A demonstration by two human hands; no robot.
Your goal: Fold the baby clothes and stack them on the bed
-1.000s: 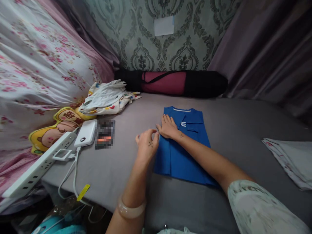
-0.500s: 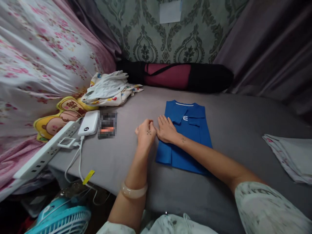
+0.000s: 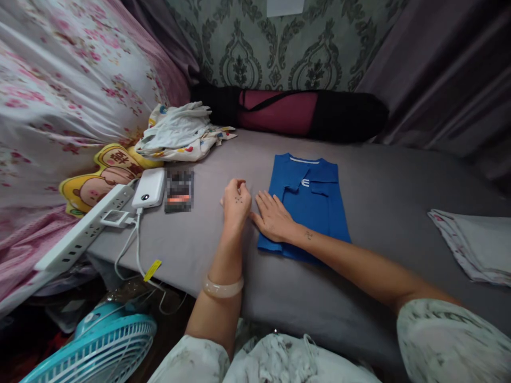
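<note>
A blue shirt (image 3: 309,210) lies folded on the grey bed sheet, its sleeves turned inward over the body and a white letter mark near the chest. My right hand (image 3: 275,218) is open and rests flat on the shirt's left side, its thumb pointing over the edge toward the left. Just left of the shirt, my left hand (image 3: 236,205) is closed with curled fingers; nothing shows in it. It is apart from the cloth, and a pale bangle (image 3: 223,289) circles that forearm.
A folded white cloth (image 3: 479,244) lies at the right. Along the left are a power strip (image 3: 85,229), a white power bank (image 3: 148,189), a yellow cushion (image 3: 99,178) and piled clothes (image 3: 179,130). A long black-and-maroon bag (image 3: 279,111) borders the wall. A blue fan (image 3: 107,346) stands below the bed edge.
The view has tipped downward, so things sit higher in it. My right hand has slid over the shirt toward its near edge. My left hand stays curled beside it.
</note>
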